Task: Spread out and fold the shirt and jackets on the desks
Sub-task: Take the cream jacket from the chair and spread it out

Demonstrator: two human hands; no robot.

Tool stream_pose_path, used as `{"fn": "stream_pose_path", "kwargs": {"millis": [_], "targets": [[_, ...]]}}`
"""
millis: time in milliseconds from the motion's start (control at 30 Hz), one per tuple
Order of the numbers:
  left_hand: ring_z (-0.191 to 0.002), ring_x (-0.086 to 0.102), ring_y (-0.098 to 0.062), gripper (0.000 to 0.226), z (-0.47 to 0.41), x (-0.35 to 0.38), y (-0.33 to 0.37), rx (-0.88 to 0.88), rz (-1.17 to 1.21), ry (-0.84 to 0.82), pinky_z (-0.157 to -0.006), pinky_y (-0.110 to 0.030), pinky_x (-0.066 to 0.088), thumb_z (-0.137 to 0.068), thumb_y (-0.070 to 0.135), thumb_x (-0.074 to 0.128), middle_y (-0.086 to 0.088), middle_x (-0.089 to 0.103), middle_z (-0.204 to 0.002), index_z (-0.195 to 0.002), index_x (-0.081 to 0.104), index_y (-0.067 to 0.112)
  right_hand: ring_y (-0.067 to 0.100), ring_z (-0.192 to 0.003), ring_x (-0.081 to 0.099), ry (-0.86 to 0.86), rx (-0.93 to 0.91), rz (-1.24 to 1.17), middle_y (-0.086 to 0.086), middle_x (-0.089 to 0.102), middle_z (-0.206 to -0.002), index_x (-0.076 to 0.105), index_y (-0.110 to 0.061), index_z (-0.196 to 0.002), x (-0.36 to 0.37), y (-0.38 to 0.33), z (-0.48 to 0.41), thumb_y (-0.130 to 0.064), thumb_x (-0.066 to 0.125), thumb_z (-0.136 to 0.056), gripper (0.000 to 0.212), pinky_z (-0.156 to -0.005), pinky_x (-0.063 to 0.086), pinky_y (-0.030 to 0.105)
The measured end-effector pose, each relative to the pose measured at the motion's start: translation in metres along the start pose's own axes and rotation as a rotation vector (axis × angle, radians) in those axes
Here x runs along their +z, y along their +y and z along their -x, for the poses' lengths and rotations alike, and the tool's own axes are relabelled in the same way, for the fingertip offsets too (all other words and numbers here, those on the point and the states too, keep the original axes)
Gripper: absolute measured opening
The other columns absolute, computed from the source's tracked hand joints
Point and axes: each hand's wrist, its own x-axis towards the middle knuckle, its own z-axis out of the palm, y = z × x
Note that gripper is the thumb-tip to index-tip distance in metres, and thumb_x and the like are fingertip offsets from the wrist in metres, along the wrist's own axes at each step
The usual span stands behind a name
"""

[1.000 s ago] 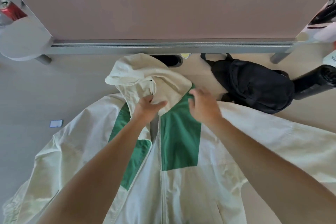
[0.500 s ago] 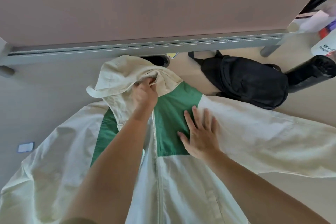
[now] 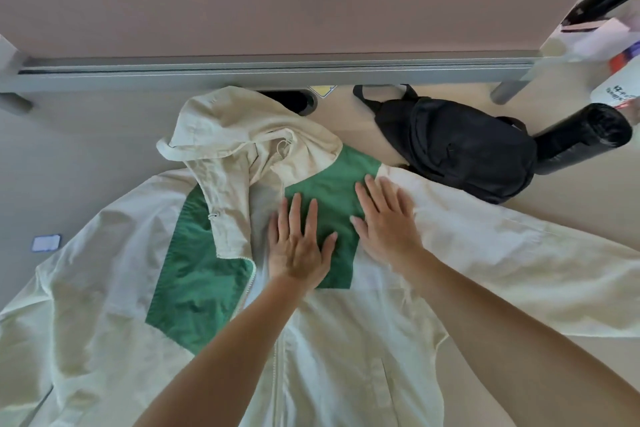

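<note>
A person's two bare arms, seen from above. The left hand (image 3: pixel 299 253) and right hand (image 3: pixel 389 225) are uncovered, with slim fingers (image 3: pixel 295 211) and nails that look short, though blurred. The left forearm (image 3: pixel 242 340) and right forearm (image 3: pixel 502 322) are likewise bare, smooth and unclothed up to the lower edge of the view, which cuts them off.

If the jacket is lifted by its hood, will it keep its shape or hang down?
It would probably hang limp: the jacket lies in soft wrinkles and its hood is slumped in folds. The thin-looking cloth seems light. It may slide on the smooth desk, where the left hand and right hand press it flat.
</note>
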Motion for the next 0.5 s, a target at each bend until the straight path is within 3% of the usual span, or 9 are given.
{"fn": "stream_pose_path", "kwargs": {"millis": [100,200,267,367,433,500], "targets": [[-0.151,0.01,-0.034,0.078,0.009,0.006,-0.025,0.072,-0.119,-0.006,-0.123,-0.049,0.004,-0.094,0.067,0.025,-0.013,0.014,-0.164,-0.157,0.022,0.021,0.032,-0.152,0.01,-0.001,-0.088,-0.062,0.007,0.015,-0.166,0.026,-0.018,-0.156,0.017,-0.003,0.028,-0.046,0.018,-0.1,0.064,-0.119,0.015,0.058],[-0.152,-0.002,-0.03,0.081,-0.002,-0.007,-0.046,0.091,-0.184,-0.06,-0.122,-0.044,-0.008,-0.092,0.069,0.017,-0.01,0.001,-0.167,-0.159,0.009,0.025,0.032,-0.148,0.027,0.094,-0.192,-0.051,0.009,0.031,-0.16,0.037,-0.017,-0.151,0.016,0.017,0.049,-0.039,0.027,-0.103,0.054,-0.116,0.025,0.055],[-0.152,-0.006,-0.031,0.083,-0.015,-0.015,-0.05,0.022,-0.203,-0.082,-0.122,-0.048,-0.006,-0.09,0.069,0.014,-0.01,-0.003,-0.167,-0.159,0.007,0.024,0.032,-0.146,0.032,0.172,-0.133,0.028,0.01,0.037,-0.157,0.041,-0.016,-0.149,0.012,0.044,0.058,-0.04,0.029,-0.104,0.053,-0.115,0.027,0.054],[-0.15,0.003,-0.039,0.081,-0.016,-0.025,-0.016,-0.066,-0.158,-0.04,-0.121,-0.057,0.003,-0.089,0.061,0.025,-0.017,0.007,-0.164,-0.157,0.017,0.018,0.031,-0.147,0.03,0.189,0.068,0.082,0.01,0.034,-0.159,0.041,-0.017,-0.15,0.014,0.09,0.08,-0.045,0.028,-0.103,0.056,-0.116,0.026,0.053],[-0.149,0.008,-0.039,0.075,-0.004,-0.019,0.03,0.076,-0.136,-0.058,-0.121,-0.057,0.01,-0.091,0.058,0.023,-0.014,0.012,-0.162,-0.154,0.018,0.019,0.032,-0.149,0.027,0.158,0.147,0.081,0.01,0.03,-0.161,0.037,-0.02,-0.153,0.021,0.114,0.1,-0.048,0.027,-0.102,0.059,-0.118,0.023,0.053],[-0.151,0.001,-0.036,0.073,0.012,-0.003,0.072,0.225,-0.115,-0.128,-0.122,-0.053,0.005,-0.094,0.062,0.019,-0.008,0.006,-0.165,-0.157,0.01,0.026,0.031,-0.152,0.017,0.105,0.157,0.065,0.009,0.021,-0.165,0.027,-0.025,-0.157,0.029,0.131,0.116,-0.052,0.025,-0.1,0.063,-0.12,0.019,0.053]]}}
